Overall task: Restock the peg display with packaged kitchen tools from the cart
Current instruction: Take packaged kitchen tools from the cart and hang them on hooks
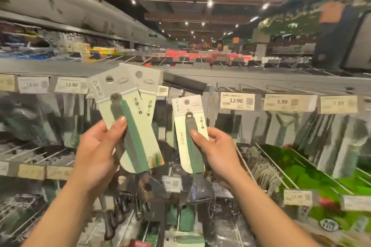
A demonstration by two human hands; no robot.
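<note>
Before the peg display point(261, 80), at its top rail: left hand point(96, 146) grips two fanned packs point(128, 110), thumb across the front; right hand point(216, 150) pinches a single pack point(190, 124) upright, near the 12.90 price tag point(236, 100).
</note>
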